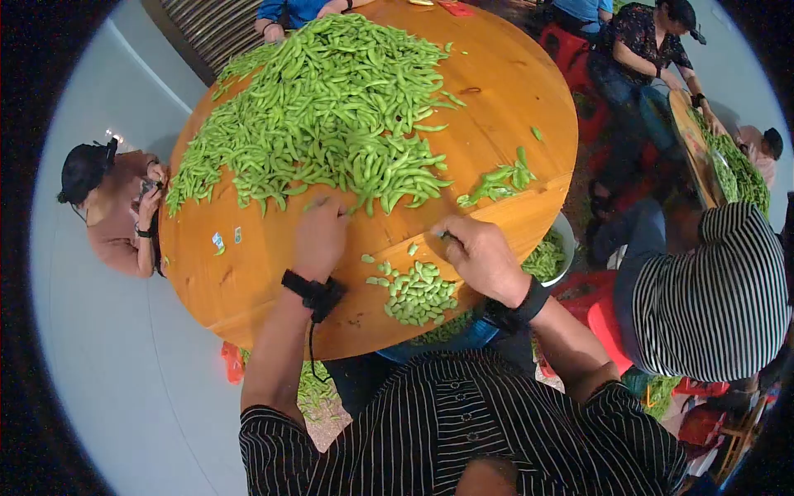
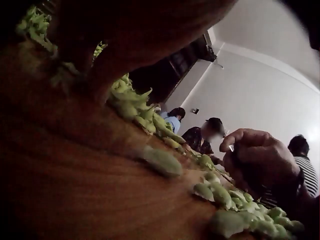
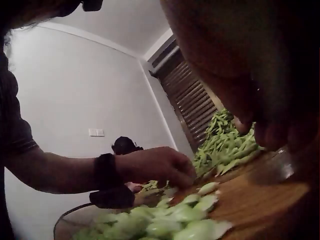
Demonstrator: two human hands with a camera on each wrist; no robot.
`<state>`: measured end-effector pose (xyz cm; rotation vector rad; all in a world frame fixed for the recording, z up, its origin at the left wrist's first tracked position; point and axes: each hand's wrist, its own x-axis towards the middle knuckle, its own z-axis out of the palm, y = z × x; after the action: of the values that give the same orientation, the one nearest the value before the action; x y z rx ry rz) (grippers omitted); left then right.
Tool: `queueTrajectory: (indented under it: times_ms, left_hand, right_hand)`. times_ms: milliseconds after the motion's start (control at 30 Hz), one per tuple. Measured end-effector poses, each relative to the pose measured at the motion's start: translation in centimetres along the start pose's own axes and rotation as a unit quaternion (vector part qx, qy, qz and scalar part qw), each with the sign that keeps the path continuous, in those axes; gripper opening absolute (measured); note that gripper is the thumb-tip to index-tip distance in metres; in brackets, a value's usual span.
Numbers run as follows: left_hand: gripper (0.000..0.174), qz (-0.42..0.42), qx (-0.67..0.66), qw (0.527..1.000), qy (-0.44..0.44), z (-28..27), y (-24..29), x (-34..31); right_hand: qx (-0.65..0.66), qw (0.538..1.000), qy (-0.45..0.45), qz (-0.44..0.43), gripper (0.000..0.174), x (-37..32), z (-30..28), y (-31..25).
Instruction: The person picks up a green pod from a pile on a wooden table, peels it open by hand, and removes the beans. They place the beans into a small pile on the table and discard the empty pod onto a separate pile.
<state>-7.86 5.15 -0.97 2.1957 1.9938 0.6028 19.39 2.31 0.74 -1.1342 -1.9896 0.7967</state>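
Observation:
A large heap of green soybean pods (image 1: 331, 107) covers the far left of the round wooden table (image 1: 496, 107). My left hand (image 1: 321, 240) is at the heap's near edge, fingers pointing down to the tabletop, with blurred green at the fingertips in the left wrist view. To its right, my right hand (image 1: 486, 258) has curled fingers and pinches a small dark object (image 1: 447, 237); a shiny edge (image 3: 286, 170) shows by the fingers in the right wrist view. Shelled green beans (image 1: 420, 296) lie between my wrists. I cannot tell whether the left fingers grip a pod.
Some flattened pods (image 1: 502, 180) lie at the table's right. A white bowl (image 1: 565, 248) of green pods stands beyond the right edge, and a blue basin (image 1: 463, 337) sits below the near edge. Other people sit around, one in a striped shirt (image 1: 711, 289) close at my right.

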Motion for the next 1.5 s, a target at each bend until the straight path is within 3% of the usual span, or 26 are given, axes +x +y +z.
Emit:
queueTrajectory:
  times_ms: [67, 167, 200, 233, 267, 333, 433, 767, 967, 1067, 1133, 1167, 1233, 1367, 1433, 1467, 1500]
  left_hand:
    - [0.017, 0.017, 0.019, 1.000, 0.015, 0.5, -0.5, -0.3]
    - [0.014, 0.024, -0.063, 0.996, 0.059, -0.7, 1.0, -1.6]
    - [0.014, -0.102, -0.248, 0.963, -0.039, -1.3, 2.4, -2.2]
    - [0.014, -0.223, -0.417, 0.871, -0.137, -1.7, 3.8, -2.7]
    - [0.014, -0.220, -0.419, 0.870, -0.142, -1.8, 5.0, -3.3]
    - [0.016, -0.221, -0.542, 0.793, -0.168, -1.7, 7.0, -4.4]
    - [0.015, -0.200, -0.581, 0.775, -0.148, -0.9, 7.9, -5.4]
    - [0.011, -0.185, -0.592, 0.778, -0.100, -0.1, 9.7, -5.9]
    - [0.009, -0.177, -0.544, 0.819, -0.048, 0.4, 10.7, -6.1]
    - [0.008, -0.141, -0.503, 0.852, -0.021, 0.5, 10.9, -6.4]
    - [0.007, -0.030, -0.360, 0.932, 0.016, 1.1, 10.5, -6.5]
    - [0.007, -0.029, -0.361, 0.932, 0.014, 1.2, 10.5, -6.7]
    - [0.011, 0.120, -0.165, 0.975, 0.086, 0.8, 10.9, -6.8]
    - [0.011, 0.139, -0.148, 0.975, 0.096, 1.9, 10.2, -6.9]
    - [0.010, 0.021, -0.358, 0.933, -0.012, 2.3, 9.2, -6.7]
    - [0.010, 0.021, -0.358, 0.933, -0.014, 2.3, 8.8, -6.7]
    - [0.008, -0.059, -0.476, 0.873, -0.082, 2.0, 8.6, -6.5]
  right_hand:
    - [0.037, 0.999, -0.001, 0.005, 0.015, -0.3, 0.2, -0.3]
    - [0.097, 0.994, -0.028, 0.041, 0.016, -0.3, 0.0, -1.3]
    - [0.120, 0.989, -0.054, 0.069, 0.017, -0.3, 0.0, -1.5]
    - [0.118, 0.989, -0.050, 0.074, 0.017, -0.3, 0.3, -1.6]
    - [0.175, 0.979, -0.058, 0.091, 0.018, -0.3, 0.8, -1.7]
    - [0.264, 0.948, -0.106, 0.145, 0.021, -0.2, 0.8, -2.0]
    - [0.265, 0.943, -0.121, 0.161, 0.021, -0.3, 0.7, -1.8]
    - [0.241, 0.946, -0.130, 0.176, 0.021, -0.3, 0.0, -1.7]
    - [0.216, 0.961, -0.104, 0.136, 0.020, -0.5, 0.5, -1.1]
    - [0.205, 0.971, -0.050, 0.116, 0.021, -0.5, 0.6, -1.2]
    - [0.196, 0.972, -0.049, 0.119, 0.019, -0.5, 0.4, -1.5]
    - [0.195, 0.972, -0.047, 0.121, 0.019, -0.6, 0.6, -1.4]
    - [0.111, 0.992, -0.014, 0.067, 0.016, -0.7, 1.0, -1.0]
    - [0.084, 0.994, -0.009, 0.065, 0.014, -0.6, 1.3, -0.8]
    - [0.122, 0.993, -0.002, -0.001, 0.021, -0.6, 1.7, 0.0]
    - [0.122, 0.993, -0.001, 0.001, 0.021, -0.7, 1.8, 0.3]
    - [0.115, 0.993, -0.004, -0.012, 0.021, -0.6, 1.7, 0.4]
